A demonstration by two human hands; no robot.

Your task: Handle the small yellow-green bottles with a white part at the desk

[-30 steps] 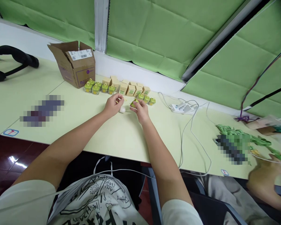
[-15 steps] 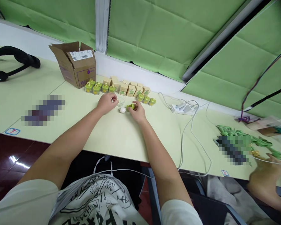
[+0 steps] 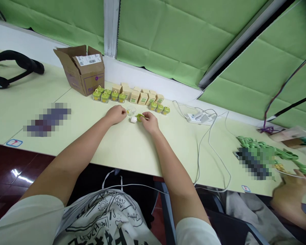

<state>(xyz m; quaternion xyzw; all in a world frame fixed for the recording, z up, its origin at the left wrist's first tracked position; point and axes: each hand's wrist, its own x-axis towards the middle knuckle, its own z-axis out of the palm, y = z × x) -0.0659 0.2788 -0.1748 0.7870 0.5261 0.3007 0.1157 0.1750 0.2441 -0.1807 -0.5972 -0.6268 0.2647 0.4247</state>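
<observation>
My left hand is closed, its fingertips pinched together beside a small clear plastic cup. A tiny yellow piece shows at the cup's left side, close to those fingertips; I cannot make out what the fingers hold. My right hand grips a green lid between thumb and fingers, low over the table. Between the hands lies a small white rounded piece, just left of the lid. Behind stand several green-lidded clear jars with loops on the left and 3 similar jars on the right.
Small tan boxes line the back, beside an open cardboard box. To the right are a white power strip and trailing cables. Another person's hand is at far right, by green straps. A black headset-like band lies far left.
My left hand has shifted slightly left, away from the clear cup, and its fingers have closed more. The green lid in my right hand has turned and sits slightly lower.
</observation>
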